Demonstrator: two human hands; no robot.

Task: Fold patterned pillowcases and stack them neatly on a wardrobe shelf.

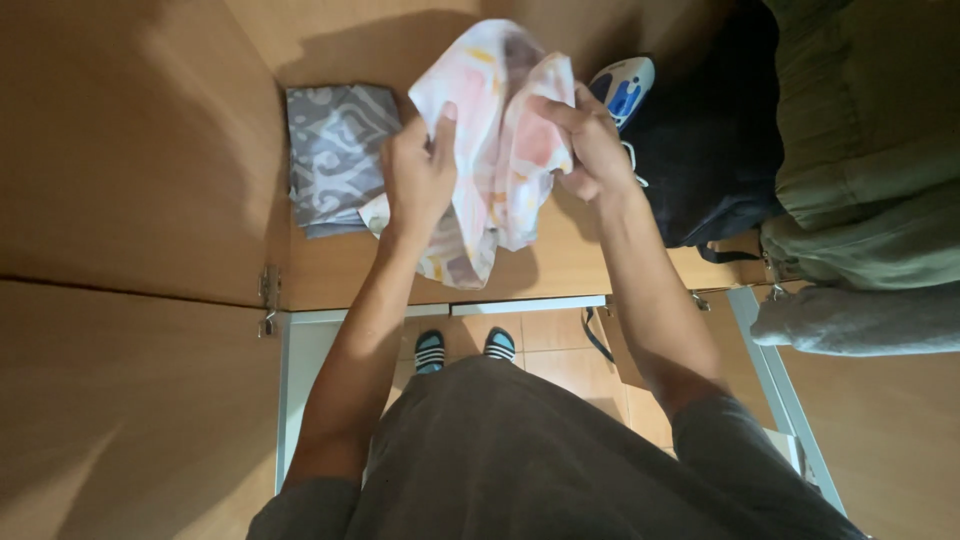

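I hold a light cloth [495, 130] with pink, orange and white patches over a wooden shelf [560, 265]. My left hand [418, 178] grips its left edge, thumb up along the fabric. My right hand [588, 140] pinches the cloth's upper right part. The lower end of the cloth hangs loose between my forearms. Just left of my left hand, a folded grey patterned cloth [330, 155] lies flat on the shelf.
A white and blue iron [622, 85] rests behind my right hand beside a dark bag [715, 140]. Olive and grey bundles [870, 170] fill the right side. An open wooden cupboard door [130, 150] stands at left. Below are orange floor tiles and my striped slippers [465, 348].
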